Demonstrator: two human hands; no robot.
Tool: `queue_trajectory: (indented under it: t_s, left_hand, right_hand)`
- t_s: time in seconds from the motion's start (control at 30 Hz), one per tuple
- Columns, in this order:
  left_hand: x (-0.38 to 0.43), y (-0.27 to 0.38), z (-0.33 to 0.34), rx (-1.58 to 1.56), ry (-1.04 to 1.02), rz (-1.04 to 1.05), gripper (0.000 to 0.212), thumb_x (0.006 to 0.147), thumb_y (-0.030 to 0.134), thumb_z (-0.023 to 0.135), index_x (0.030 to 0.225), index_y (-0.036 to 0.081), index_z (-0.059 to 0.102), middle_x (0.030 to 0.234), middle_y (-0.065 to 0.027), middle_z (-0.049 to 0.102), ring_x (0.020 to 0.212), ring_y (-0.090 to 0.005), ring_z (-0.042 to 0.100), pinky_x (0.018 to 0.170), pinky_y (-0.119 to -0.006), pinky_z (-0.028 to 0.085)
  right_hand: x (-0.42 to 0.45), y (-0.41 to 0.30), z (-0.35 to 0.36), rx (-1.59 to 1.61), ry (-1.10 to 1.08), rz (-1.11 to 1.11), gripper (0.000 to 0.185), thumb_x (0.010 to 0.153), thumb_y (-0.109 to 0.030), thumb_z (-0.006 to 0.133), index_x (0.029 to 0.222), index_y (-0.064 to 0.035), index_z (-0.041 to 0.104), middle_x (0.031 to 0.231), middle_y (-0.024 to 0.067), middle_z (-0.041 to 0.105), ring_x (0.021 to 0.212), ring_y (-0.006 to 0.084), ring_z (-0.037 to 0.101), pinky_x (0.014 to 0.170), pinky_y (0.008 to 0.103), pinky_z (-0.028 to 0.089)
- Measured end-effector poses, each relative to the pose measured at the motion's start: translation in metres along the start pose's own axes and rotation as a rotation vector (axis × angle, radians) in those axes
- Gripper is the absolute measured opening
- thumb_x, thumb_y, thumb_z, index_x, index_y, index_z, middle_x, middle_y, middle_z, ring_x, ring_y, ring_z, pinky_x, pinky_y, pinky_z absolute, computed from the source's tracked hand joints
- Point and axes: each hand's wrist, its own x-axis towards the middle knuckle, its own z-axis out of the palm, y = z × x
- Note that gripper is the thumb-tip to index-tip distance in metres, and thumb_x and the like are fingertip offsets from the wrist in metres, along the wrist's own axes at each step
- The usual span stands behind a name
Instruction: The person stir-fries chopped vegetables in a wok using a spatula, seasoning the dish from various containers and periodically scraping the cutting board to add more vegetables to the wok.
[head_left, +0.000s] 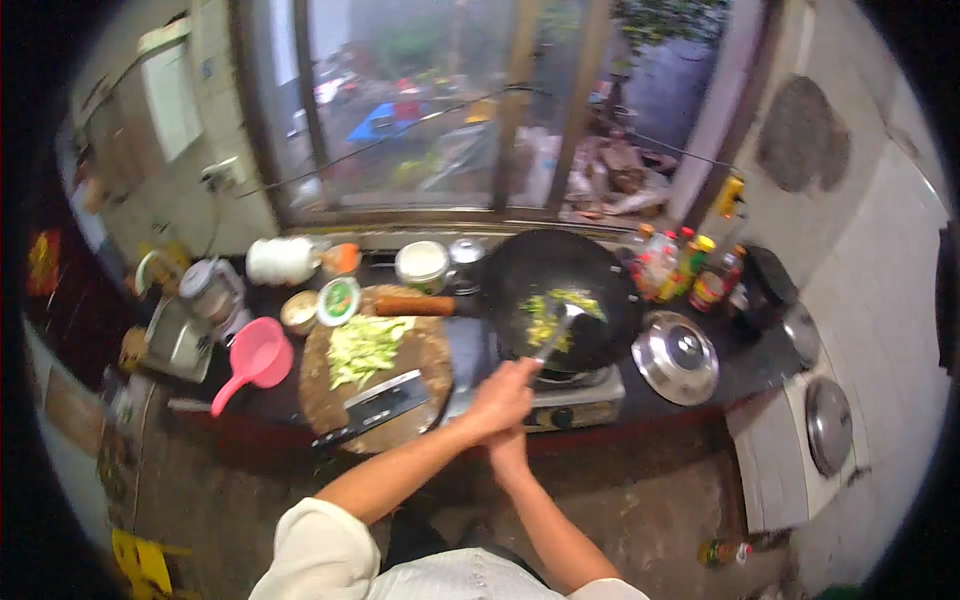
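Note:
My left hand (504, 397) is closed around the handle of a metal spatula (559, 337). The spatula's blade rests among chopped yellow-green food (544, 330) inside a black wok (510, 270). Directly below and against the left hand is my right hand (510, 444); its fingers are mostly hidden, so its grip is unclear. The wok sits on a gas stove (577, 409), its wooden handle (416, 306) pointing left over a round wooden chopping board (319, 375). Pale green sliced vegetable (367, 349) and a cleaver (386, 405) lie on that board.
A pink ladle (261, 352) and a blender jug (212, 292) stand left of the board. Small bowls (339, 301) and a white-lidded container (421, 264) line the back. Right of the wok are sauce bottles (712, 281) and a steel lid (675, 360). A window (420, 165) rises behind.

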Motion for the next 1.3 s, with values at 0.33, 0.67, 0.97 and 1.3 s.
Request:
queue_trajectory:
  t_s: [0.33,0.67,0.97,1.3]
  left_hand:
    - [-0.084,-0.009,-0.054,-0.35,0.212,-0.073,0.05,0.084,0.019,0.061,0.129,0.004,0.046,0.123,-0.0176,0.047,0.114,-0.0297,0.05,0.096,-0.037,0.041]
    - [-0.12,-0.209,-0.158,0.261,0.347,-0.71,0.111,0.059,0.03,0.082,0.145,0.008,0.015,0.123,-0.0185,0.041,0.116,-0.0385,0.045,0.091,-0.047,0.044]
    - [-0.076,-0.235,-0.165,0.346,0.177,-0.568,0.12,0.052,0.023,0.085,0.146,0.016,0.012,0.121,-0.0164,0.038,0.111,-0.0397,0.044,0.086,-0.048,0.047]
    - [-0.056,-0.245,-0.129,-0.037,0.345,-0.345,0.084,0.071,0.003,0.067,0.142,0.007,0.023,0.121,-0.0239,0.039,0.11,-0.0444,0.045,0.086,-0.049,0.042]
  right_hand:
    - [0.015,0.052,0.02,-0.265,-0.111,0.002,0.023,0.094,-0.02,0.049,0.109,-0.0046,0.057,0.096,0.0004,0.06,0.087,0.0152,0.059,0.077,0.0294,0.047]
    - [0.105,0.063,0.126,-0.635,-0.063,-0.133,0.053,0.084,-0.026,0.063,0.127,-0.0018,0.045,0.118,0.0182,0.055,0.108,0.0315,0.054,0.094,0.0388,0.042]
    - [0.196,0.054,0.205,-1.203,-0.132,-0.021,0.085,0.08,-0.059,0.055,0.145,-0.0132,0.026,0.149,0.0192,0.022,0.138,0.0381,0.019,0.108,0.0549,0.018]
    - [0.168,0.083,0.221,-0.93,0.151,-0.262,0.04,0.082,-0.041,0.063,0.1,-0.0058,0.066,0.101,0.0152,0.063,0.102,0.0315,0.057,0.086,0.041,0.044]
